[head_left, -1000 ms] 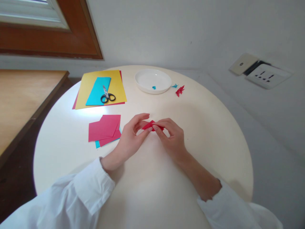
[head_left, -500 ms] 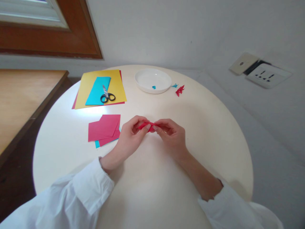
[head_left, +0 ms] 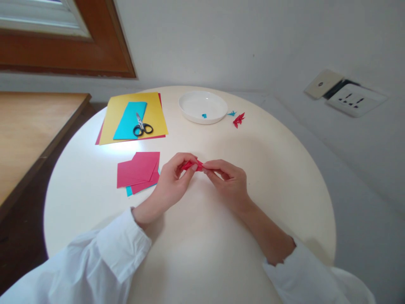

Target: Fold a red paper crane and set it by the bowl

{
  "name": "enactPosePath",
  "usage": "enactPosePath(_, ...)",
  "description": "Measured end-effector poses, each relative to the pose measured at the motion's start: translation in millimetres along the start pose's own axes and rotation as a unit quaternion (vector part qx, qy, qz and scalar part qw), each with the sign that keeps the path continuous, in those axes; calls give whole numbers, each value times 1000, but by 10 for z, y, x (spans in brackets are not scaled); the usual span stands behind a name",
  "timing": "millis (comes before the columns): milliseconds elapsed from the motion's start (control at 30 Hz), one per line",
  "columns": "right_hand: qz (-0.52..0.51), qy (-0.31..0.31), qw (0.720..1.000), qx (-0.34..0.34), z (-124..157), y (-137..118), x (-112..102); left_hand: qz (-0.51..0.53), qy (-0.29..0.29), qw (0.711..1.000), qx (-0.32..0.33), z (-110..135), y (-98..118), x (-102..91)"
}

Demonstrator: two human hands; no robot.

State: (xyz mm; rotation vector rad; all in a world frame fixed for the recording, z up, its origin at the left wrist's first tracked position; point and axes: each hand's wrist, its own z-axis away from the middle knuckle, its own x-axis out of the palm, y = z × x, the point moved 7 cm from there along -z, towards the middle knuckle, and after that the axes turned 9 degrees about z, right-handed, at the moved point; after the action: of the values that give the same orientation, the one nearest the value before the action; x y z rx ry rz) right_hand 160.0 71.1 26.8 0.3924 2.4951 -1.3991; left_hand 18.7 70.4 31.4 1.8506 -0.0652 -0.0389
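A small piece of folded red paper (head_left: 198,165) is pinched between my two hands above the middle of the table. My left hand (head_left: 175,176) is closed on its left part, thumb in front and fingers behind. At its right end, the thumb and fingertips of my right hand (head_left: 229,180) pinch the tip. Fingers cover much of the paper, so its full shape is hidden. Left of my left hand lie red paper squares (head_left: 137,172), with a blue sheet (head_left: 129,191) showing underneath.
On the round white table (head_left: 202,261), scissors (head_left: 141,126) lie on folded blue paper (head_left: 125,122) and yellow sheets (head_left: 158,114). A white dish (head_left: 198,120) holds a blue scrap (head_left: 204,115). Beside it are blue (head_left: 232,113) and red folded paper figures (head_left: 239,120).
My right fingertips have shifted slightly on the red paper, now pinching its right end. My left thumb has moved a little up and left. Everything else stays put.
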Motion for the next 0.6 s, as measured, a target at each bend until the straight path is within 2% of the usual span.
enactPosePath(367, -24, -9, 999, 21, -8, -43, 11, -10, 3, 1000, 24, 2, -3, -9)
enactPosePath(600, -96, -5, 993, 70, 5, 20, 47, 1, 6, 1000, -5, 12, -17, -14)
